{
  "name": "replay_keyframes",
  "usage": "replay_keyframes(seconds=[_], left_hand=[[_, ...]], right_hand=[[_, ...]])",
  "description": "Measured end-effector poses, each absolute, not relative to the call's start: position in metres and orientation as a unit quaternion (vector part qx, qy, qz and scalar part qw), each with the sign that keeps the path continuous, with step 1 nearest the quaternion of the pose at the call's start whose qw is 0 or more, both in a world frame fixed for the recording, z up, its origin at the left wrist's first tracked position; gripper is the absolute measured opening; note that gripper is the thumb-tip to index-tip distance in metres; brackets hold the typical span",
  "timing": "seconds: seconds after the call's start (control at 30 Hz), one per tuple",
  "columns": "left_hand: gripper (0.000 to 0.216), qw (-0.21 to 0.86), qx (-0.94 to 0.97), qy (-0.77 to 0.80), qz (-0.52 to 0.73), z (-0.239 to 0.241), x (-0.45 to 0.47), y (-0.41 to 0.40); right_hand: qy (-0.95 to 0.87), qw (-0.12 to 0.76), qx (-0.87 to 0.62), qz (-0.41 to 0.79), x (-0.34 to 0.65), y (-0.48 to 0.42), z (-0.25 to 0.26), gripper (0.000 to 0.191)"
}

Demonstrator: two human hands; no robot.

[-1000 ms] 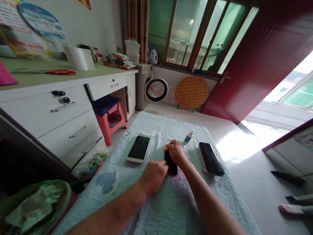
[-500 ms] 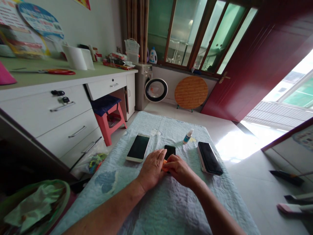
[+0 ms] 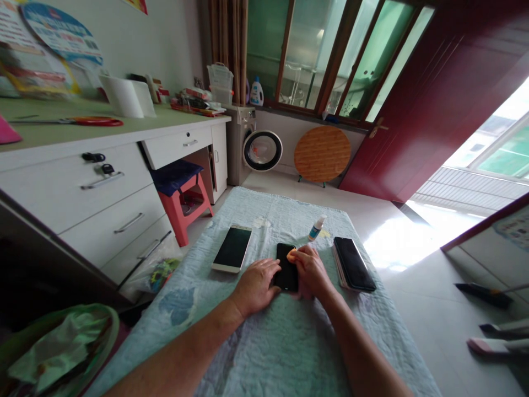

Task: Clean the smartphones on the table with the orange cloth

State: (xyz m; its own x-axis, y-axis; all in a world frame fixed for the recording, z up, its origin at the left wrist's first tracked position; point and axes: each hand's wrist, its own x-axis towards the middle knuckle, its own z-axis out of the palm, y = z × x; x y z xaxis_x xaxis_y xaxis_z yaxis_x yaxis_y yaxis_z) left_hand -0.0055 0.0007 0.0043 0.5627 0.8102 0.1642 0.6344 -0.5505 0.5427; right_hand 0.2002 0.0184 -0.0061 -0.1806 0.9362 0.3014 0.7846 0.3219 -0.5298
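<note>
Phone [image 3: 285, 278]: flat on the quilt [image 3: 289, 353], dark screen up, white phone [image 3: 232, 250] well to its left
Left hand [image 3: 257, 284]: fingers and thumb at the phone's left edge; whether they clamp it I cannot tell
Right hand [image 3: 311, 269]: pinching the orange cloth [image 3: 291, 255] at the screen's upper right
Slip risk: the phone could skid or turn on soft quilting if the cloth pushes harder than the left hand steadies
Smear risk: so small a cloth may bunch, letting bare skin drag across the glass
Bottle [image 3: 317, 229]: standing just beyond the right hand; a wide stroke might topple it
</note>
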Motion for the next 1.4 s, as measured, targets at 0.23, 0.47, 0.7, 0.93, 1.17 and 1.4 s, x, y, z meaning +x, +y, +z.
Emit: replay_keyframes(seconds=[0.23, 0.47, 0.7, 0.93, 1.17, 1.4], left_hand=[[0.042, 0.197, 0.87, 0.414, 0.182, 0.01, -0.005, -0.003], [0.04, 0.197, 0.875, 0.404, 0.181, 0.018, -0.005, -0.005], [0.039, 0.18, 0.877, 0.412, 0.172, 0.01, -0.004, -0.004], [0.041, 0.19, 0.874, 0.409, 0.181, 0.013, -0.003, -0.006], [0.04, 0.18, 0.874, 0.415, 0.178, 0.015, -0.003, -0.006], [0.039, 0.157, 0.882, 0.408, 0.175, 0.012, -0.004, -0.007]], right_hand=[[-0.758, 0.292, -0.574, 0.099, 0.192, 0.015, -0.006, 0.029], [-0.804, 0.27, -0.519, 0.106, 0.178, 0.009, 0.003, 0.027], [-0.755, 0.256, -0.6, 0.06, 0.185, 0.036, -0.002, 0.03], [-0.755, 0.218, -0.616, 0.044, 0.155, 0.053, 0.0, 0.027], [-0.768, 0.218, -0.601, 0.042, 0.157, 0.054, 0.002, 0.026], [-0.741, 0.259, -0.618, 0.049, 0.192, 0.05, -0.002, 0.026]])
